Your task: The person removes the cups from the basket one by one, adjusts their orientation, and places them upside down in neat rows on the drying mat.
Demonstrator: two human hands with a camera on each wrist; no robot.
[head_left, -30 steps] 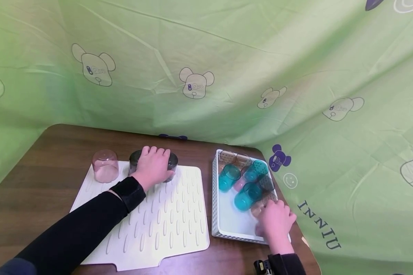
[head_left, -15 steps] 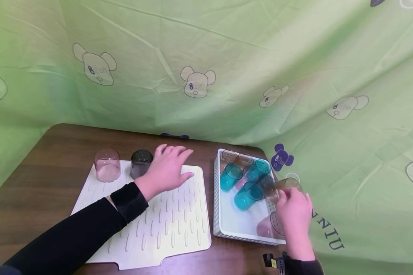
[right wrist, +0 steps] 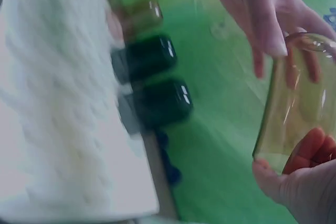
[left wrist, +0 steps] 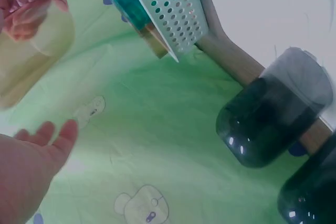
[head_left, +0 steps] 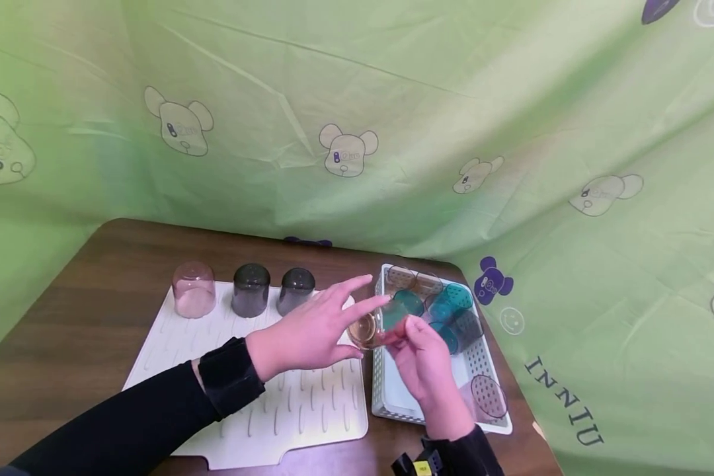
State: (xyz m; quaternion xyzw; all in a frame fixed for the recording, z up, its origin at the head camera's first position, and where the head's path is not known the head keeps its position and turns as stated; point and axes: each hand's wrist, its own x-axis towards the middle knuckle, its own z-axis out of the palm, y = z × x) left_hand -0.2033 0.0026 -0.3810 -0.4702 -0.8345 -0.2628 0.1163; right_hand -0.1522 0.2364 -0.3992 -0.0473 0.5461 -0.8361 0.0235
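Observation:
My right hand (head_left: 425, 363) pinches a clear amber drinking glass (head_left: 364, 329) by its rim, thumb outside and fingers inside, and holds it tilted with the base toward my left hand (head_left: 309, 334). The left hand's fingers are spread around the base end; in the right wrist view they overlap the glass (right wrist: 299, 98). Upside down along the back of the white ridged mat (head_left: 274, 403) stand a pink glass (head_left: 194, 291) and two dark grey glasses (head_left: 251, 291). The white basket (head_left: 389, 413) at the right lies partly behind the right hand and the amber glass.
In the basket are teal glasses (head_left: 455, 299), amber glasses (head_left: 428, 284) at the back, a grey glass (head_left: 467, 327) and a pink glass (head_left: 484, 398) lying near the front. A green printed curtain (head_left: 357, 198) hangs behind the brown table (head_left: 53, 317).
My left hand has let go of the right-hand dark grey glass and moved right. My right hand has lifted the amber glass out of the basket and brought it left to the other hand.

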